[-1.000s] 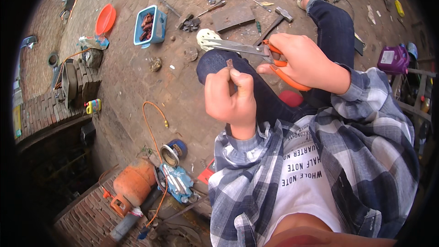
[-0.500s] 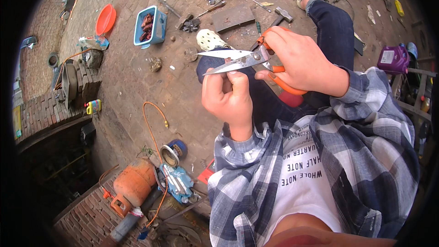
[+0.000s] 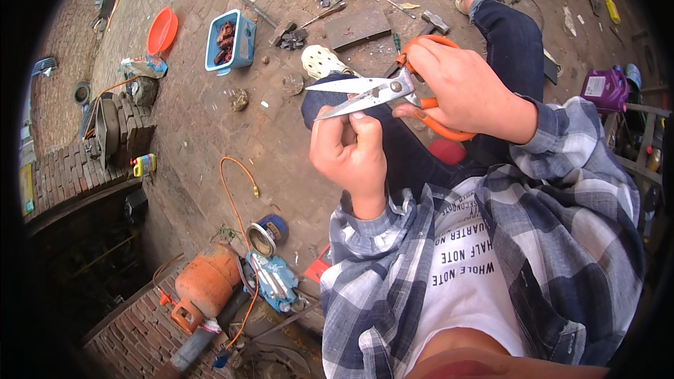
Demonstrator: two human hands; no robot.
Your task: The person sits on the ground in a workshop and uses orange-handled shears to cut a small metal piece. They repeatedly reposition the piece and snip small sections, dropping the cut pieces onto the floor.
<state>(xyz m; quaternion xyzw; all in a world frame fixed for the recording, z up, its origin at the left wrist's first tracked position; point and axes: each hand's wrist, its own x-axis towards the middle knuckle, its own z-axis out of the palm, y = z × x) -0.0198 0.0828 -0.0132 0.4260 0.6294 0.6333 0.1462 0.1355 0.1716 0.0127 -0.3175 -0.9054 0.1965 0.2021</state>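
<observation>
My right hand (image 3: 463,91) grips large scissors (image 3: 373,97) with orange handles, their steel blades parted and level over the tips of my left hand. My left hand (image 3: 347,158) pinches a small brownish piece (image 3: 352,98), which is partly hidden behind the lower blade; what it is made of I cannot tell. Both hands are raised above my dark jeans (image 3: 411,158), near my left knee.
A blue plastic tub (image 3: 241,38) of reddish-brown lumps, an orange basin (image 3: 162,29), a hammer (image 3: 435,21), a metal plate (image 3: 358,24) and scattered tools lie ahead. At lower left are an orange gas cylinder (image 3: 206,281) and a hose; a purple jug (image 3: 603,91) stands right.
Since a second ago, the scissors have come down and tilted across my left fingertips, their blades opened wider around the piece. My left hand shifted slightly left.
</observation>
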